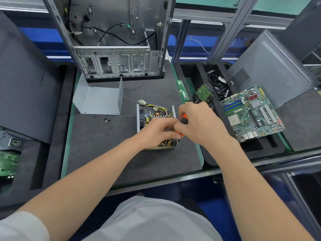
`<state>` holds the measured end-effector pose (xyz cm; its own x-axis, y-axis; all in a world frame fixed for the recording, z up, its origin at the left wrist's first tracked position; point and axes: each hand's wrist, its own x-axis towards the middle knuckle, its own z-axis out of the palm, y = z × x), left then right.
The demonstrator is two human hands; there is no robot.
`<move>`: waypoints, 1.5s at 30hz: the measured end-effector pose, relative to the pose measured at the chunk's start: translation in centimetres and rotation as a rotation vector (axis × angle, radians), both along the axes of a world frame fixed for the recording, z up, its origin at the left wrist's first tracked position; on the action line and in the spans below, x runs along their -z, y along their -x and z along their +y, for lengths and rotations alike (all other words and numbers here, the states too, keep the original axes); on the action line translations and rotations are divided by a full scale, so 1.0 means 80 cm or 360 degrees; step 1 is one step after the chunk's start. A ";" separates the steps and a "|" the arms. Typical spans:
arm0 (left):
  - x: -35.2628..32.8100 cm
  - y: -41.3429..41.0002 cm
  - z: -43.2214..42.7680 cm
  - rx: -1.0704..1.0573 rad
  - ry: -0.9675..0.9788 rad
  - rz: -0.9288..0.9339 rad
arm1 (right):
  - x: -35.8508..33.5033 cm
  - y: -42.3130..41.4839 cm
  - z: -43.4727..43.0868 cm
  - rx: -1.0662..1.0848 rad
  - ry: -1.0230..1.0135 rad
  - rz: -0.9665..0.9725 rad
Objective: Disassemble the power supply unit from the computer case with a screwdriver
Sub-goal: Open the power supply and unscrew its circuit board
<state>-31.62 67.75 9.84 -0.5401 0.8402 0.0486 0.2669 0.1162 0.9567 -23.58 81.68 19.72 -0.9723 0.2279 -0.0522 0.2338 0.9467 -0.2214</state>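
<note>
No writing is legible; the memory stick (182,90) label is too small.

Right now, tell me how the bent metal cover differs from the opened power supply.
The metal cover is a bare grey shell with nothing inside; the power supply is packed with electronics and yellow wires. The cover lies untouched; the power supply sits under the left hand and the right hand, which grips an orange screwdriver. Both rest on the dark mat.
</note>
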 end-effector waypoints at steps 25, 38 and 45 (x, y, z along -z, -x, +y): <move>0.003 -0.002 0.000 -0.0034 -0.0035 -0.0006 | 0.000 -0.001 -0.006 -0.0309 -0.0046 -0.0059; 0.013 0.003 0.002 -0.0041 0.0017 0.0125 | 0.000 -0.009 -0.003 -0.0247 0.0022 -0.0023; 0.014 0.001 0.004 -0.0035 0.0009 0.0134 | 0.002 -0.011 -0.002 -0.0231 0.0021 -0.0030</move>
